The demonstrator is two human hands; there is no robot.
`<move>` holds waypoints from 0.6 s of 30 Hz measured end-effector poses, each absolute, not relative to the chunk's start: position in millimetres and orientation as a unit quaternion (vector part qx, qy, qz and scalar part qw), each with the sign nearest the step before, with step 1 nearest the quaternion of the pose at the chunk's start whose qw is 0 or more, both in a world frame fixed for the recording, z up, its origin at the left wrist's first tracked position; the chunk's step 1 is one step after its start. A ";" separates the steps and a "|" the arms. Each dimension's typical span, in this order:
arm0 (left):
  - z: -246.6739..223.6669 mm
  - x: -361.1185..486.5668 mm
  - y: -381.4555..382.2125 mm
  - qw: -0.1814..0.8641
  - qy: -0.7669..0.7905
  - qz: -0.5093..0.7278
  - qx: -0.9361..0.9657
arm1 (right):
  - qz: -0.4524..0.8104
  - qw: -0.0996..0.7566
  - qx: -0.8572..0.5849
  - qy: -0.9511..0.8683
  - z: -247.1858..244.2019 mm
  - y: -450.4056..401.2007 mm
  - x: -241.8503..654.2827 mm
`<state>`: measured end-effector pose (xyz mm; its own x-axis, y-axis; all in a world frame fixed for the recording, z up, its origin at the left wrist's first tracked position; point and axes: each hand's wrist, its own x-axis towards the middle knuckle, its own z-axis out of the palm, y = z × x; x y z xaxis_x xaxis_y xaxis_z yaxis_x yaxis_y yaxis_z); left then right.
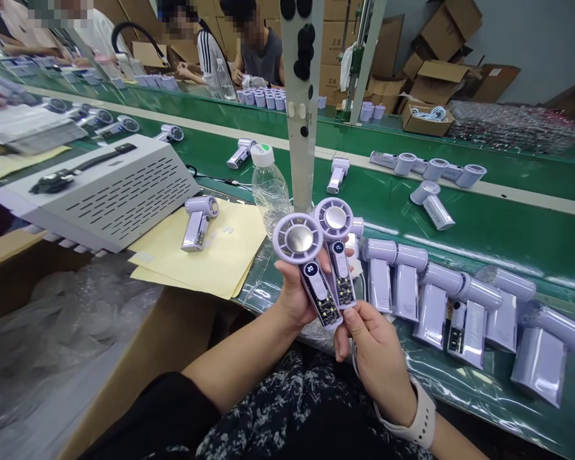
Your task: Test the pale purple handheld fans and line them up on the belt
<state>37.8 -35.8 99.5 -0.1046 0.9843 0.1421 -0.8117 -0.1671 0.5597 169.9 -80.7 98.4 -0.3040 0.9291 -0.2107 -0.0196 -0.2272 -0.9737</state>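
Note:
Two lilac handheld fans are held up side by side in front of me, each with a round head, a lit number display and a circuit board showing in the handle. My left hand point(297, 297) is closed round the left handheld fan point(322, 294), and its fingertips show behind the right handheld fan point(344, 281) too. At the bottom end of the right fan, my right hand point(371, 335) pinches with thumb and forefinger. A white cable runs down beside this hand; its end is hidden. One more lilac fan point(196, 223) stands on yellow paper point(234, 255) to the left.
Several lilac fans point(434, 306) lie in a row on the bench to my right. A clear plastic bottle point(271, 191) stands by a white post point(301, 147). At left is a grey vented box point(119, 191). More fans lie on the green belt point(378, 204); people work beyond it.

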 end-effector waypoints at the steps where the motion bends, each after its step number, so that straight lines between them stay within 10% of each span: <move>1: 98.8 36.9 -35.8 0.623 0.171 0.721 0.252 | 0.639 0.373 -0.456 -0.495 99.4 -82.3 168.4; 18: 96.5 28.7 -41.7 0.639 0.153 0.699 0.282 | 0.633 0.355 -0.444 -0.525 100.0 -81.8 168.7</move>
